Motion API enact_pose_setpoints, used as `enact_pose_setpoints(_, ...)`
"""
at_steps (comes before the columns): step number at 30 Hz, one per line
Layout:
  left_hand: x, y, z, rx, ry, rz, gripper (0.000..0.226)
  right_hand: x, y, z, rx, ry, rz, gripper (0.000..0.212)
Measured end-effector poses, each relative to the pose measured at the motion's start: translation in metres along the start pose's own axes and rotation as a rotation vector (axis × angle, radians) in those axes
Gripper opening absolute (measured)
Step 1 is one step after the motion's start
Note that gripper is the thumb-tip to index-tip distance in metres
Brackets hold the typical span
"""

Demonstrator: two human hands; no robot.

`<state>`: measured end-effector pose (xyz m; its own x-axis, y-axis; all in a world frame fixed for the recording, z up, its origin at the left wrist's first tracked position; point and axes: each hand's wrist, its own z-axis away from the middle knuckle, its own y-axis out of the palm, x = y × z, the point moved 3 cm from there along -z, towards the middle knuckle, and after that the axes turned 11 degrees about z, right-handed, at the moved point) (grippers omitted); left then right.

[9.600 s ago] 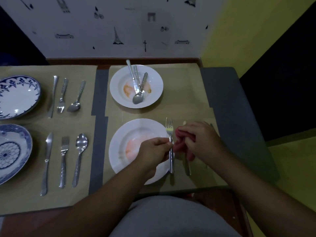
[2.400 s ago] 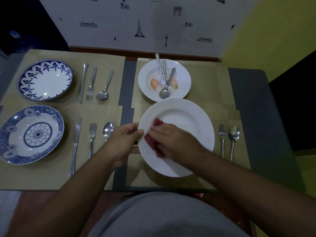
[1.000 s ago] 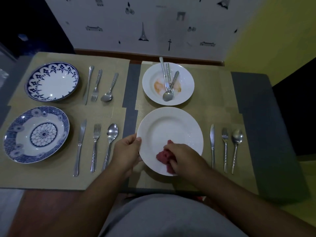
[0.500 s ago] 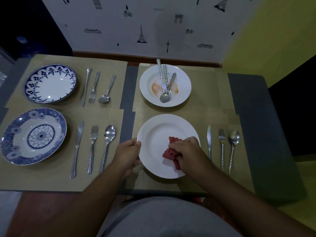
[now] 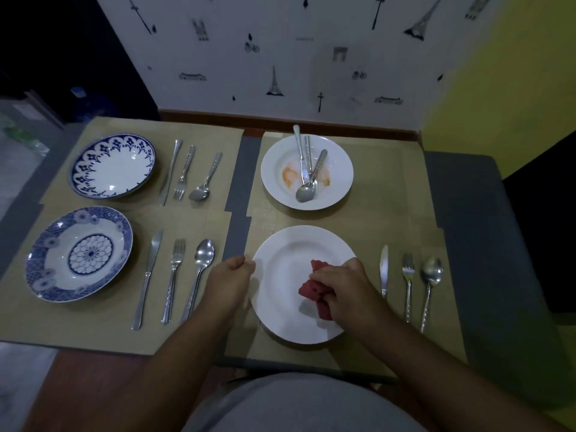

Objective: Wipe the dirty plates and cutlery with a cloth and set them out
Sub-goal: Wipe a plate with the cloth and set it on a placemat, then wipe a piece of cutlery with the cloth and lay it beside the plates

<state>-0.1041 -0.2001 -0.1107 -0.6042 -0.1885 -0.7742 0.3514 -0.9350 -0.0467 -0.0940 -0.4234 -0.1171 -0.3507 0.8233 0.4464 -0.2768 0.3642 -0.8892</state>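
The white plate [image 5: 286, 269] sits low in the middle of the frame. The left grip [image 5: 232, 277] pinches its left edge. The right grip [image 5: 339, 291] squeezes the red cloth [image 5: 309, 288] on the plate. A knife [image 5: 384, 268] lies just right of it.

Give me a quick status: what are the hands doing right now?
Left hand grips near plate by rim. Right hand holds cloth on it. Far plate stained, cutlery in it. Nothing in the way.

Right hand [image 5: 344, 293] presses red cloth [image 5: 311, 288] into white plate [image 5: 283, 275]; left hand [image 5: 230, 279] grips its rim
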Motion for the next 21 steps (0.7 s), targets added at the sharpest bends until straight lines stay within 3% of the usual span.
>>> enact_pose_setpoints(2,-0.011,0.007,0.003,-0.002,0.044,0.017,0.015,-0.003,-0.004,-0.001,0.034,0.037,0.029,0.017)
enact_pose_setpoints(5,-0.025,0.026,0.006,0.041,0.030,0.051,0.029,-0.003,-0.022,-0.007,0.066,0.084,-0.022,0.017)
enact_pose_setpoints(13,-0.063,0.085,0.002,0.116,0.019,0.087,0.010,-0.027,-0.056,-0.033,-0.021,0.092,-0.023,0.034)
enact_pose_setpoints(21,-0.111,0.129,-0.065,0.123,0.115,-0.108,0.012,-0.035,-0.106,-0.083,-0.165,0.124,-0.103,0.019)
